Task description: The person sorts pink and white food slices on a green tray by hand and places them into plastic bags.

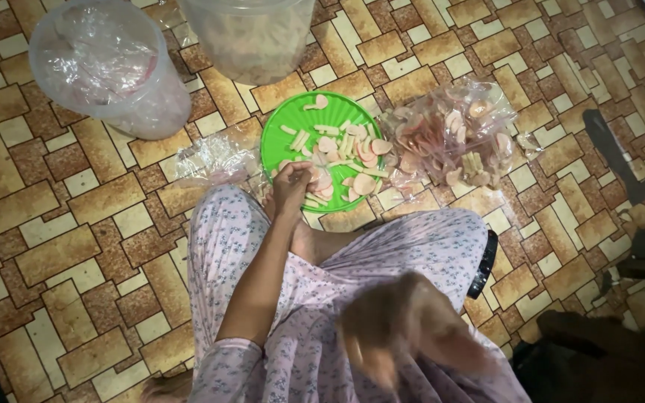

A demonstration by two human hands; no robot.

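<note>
Dozens of pale crackers point(341, 153), pink rounds and cream sticks, are lying loose on a green plate point(278, 130) that is sitting on the tiled floor point(61, 224) just in front of the person's knees. The left hand point(291, 185) is resting at the plate's near edge, its fingers curled in and pinched together over the crackers there; whether they are gripping a piece I cannot tell. The right hand point(404, 328) is hanging low over the lap, blurred, fingers spread loosely and pointing down, with nothing clearly in them.

Just right of the plate, touching its rim, a clear bag point(457, 134) is holding more of the same crackers. An empty crumpled bag point(214, 158) is lying at the plate's left side. Beyond the plate a clear tub point(251, 37) is standing, and well to its left a second tub point(113, 67) is lined with wrinkled plastic. A black band point(483, 265) is lying beside the right knee.
</note>
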